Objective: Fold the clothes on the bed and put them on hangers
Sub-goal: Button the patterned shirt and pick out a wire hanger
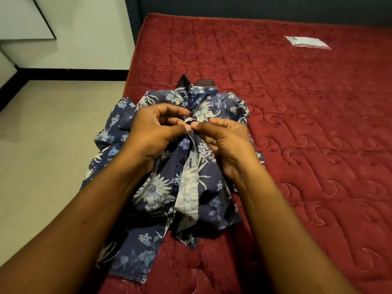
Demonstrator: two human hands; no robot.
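— Where do we find the shirt (152, 192)?
— Crumpled on the red bed (297, 124), near its left edge. Our left hand (154, 132) and right hand (224, 141) meet above it, thumbs and forefingers pinching its button placket, forearms stretched forward.

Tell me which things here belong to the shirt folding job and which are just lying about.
In the job: blue floral shirt, left hand and right hand pinching its front edges, red mattress under it.
Lying about: flat white item far back on the mattress.

The shirt (169, 166) lies on the mattress (297, 124) near its left edge.
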